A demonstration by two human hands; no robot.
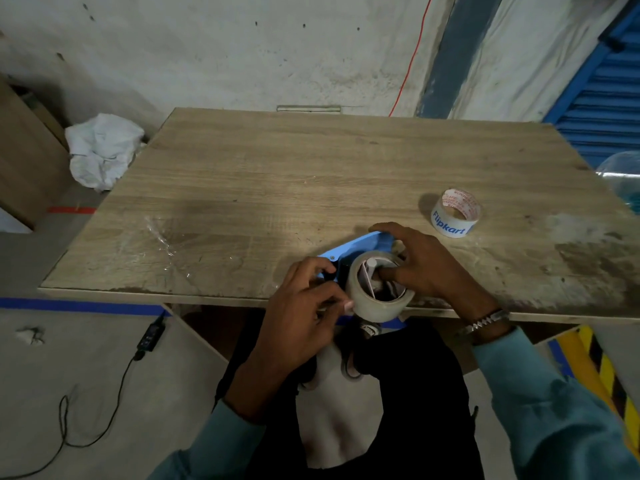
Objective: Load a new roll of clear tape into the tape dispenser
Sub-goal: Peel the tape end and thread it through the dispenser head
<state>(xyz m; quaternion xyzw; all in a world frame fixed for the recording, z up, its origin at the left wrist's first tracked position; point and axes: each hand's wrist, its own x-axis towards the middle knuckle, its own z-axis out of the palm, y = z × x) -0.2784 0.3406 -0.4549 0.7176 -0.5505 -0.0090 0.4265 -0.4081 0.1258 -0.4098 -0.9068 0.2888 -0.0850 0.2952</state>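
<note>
A blue tape dispenser (360, 244) lies at the near edge of the wooden table (311, 174). A roll of clear tape (370, 304) sits on its spindle, overhanging the edge. My left hand (304, 306) pinches at the roll's outer left side, thumb and fingertips together. My right hand (422, 265) curls over the dispenser's far end, with fingers reaching into the roll's core. Most of the dispenser's body is hidden under both hands.
A nearly spent roll printed "Flipkart" (455, 216) stands on the table to the right. A scrap of clear film (162, 237) lies at the left. A crumpled white sack (100, 150) and a cardboard box (27, 157) sit on the floor at the left; a black cable (104, 403) trails below.
</note>
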